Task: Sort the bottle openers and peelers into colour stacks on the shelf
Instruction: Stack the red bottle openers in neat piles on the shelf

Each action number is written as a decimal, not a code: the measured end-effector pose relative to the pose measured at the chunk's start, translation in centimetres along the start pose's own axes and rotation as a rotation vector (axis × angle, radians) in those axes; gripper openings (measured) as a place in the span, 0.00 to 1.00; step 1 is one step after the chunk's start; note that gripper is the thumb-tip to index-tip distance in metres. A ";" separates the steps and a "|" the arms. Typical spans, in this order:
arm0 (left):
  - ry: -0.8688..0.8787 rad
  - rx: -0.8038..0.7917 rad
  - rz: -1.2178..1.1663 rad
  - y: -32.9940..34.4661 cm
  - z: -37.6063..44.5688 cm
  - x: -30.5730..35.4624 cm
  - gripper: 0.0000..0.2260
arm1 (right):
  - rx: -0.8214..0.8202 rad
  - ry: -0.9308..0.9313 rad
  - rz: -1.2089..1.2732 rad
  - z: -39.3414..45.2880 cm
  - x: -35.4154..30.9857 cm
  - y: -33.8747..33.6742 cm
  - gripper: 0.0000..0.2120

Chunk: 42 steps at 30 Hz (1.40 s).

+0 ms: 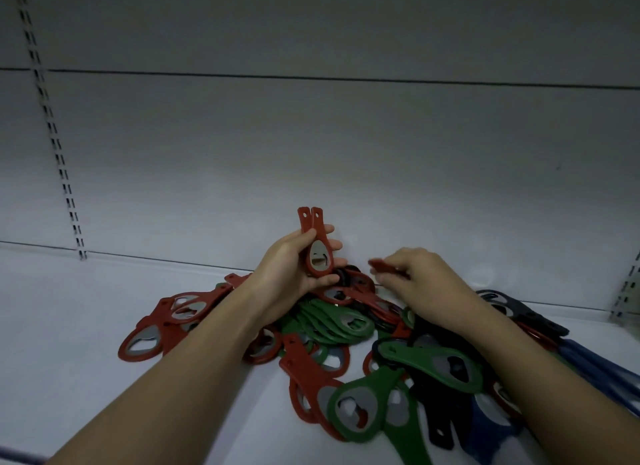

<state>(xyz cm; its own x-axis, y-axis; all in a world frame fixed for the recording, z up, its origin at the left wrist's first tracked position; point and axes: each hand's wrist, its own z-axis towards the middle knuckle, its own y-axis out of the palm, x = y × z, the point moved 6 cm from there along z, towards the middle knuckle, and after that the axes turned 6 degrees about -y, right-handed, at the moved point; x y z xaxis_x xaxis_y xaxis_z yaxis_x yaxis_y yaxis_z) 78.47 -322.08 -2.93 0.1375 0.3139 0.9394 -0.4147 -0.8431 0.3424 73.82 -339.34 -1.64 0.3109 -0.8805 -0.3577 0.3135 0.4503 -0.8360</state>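
The left hand [294,270] has its fingers [334,245] curled behind a pair of red bottle openers [313,246], the thumb lying across their front, so the two sit upright and face to face with their handle ends standing clear above the fingertips and the metal-lined heads low in the palm. The right hand [422,277] pinches another red opener [382,267] by its handle, the piece poking out to the left of its fingertips; blur hides exactly how the fingers lie on it. Below and between both wrists the mixed heap [349,329] of red, green, black and blue pieces lies on the white shelf [86,326], with a loose group of red openers [162,326] just left of the left forearm. These look like light, stiff, flat plastic pieces with thin metal inserts, unlikely to break if dropped but smooth enough to slide over one another. I would judge the narrow handle the best place for a pinch when lifting one from the heap, and the wide head the better place to clamp a growing stack, since flat faces nest there and keep the pile from fanning out.
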 end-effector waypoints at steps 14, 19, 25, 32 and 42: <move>-0.192 -0.415 0.144 3.4 -1.4 -1.8 0.16 | 0.316 0.015 0.429 -0.3 -2.4 -1.6 0.05; -0.194 -0.389 0.070 3.2 -1.1 -1.9 0.16 | 0.304 0.016 0.517 -0.2 -2.1 -1.1 0.08; -0.115 -0.193 -0.090 1.7 -0.4 -0.5 0.16 | 0.129 0.044 0.271 -0.1 -0.3 -1.1 0.06; -0.072 -0.014 -0.090 0.4 -0.2 -0.2 0.17 | -0.232 0.041 0.095 -0.9 -0.7 1.6 0.10; 0.021 -0.028 0.062 0.7 -0.4 0.0 0.12 | 0.152 0.132 0.448 -0.4 -0.8 -1.4 0.07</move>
<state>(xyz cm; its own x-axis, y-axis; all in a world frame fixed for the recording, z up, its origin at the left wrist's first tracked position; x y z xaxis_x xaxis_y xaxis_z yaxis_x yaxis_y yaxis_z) 77.81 -322.53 -2.67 0.0923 0.2707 0.9582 -0.4471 -0.8486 0.2827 72.79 -339.38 -0.34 0.3321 -0.6019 -0.7262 0.3052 0.7971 -0.5210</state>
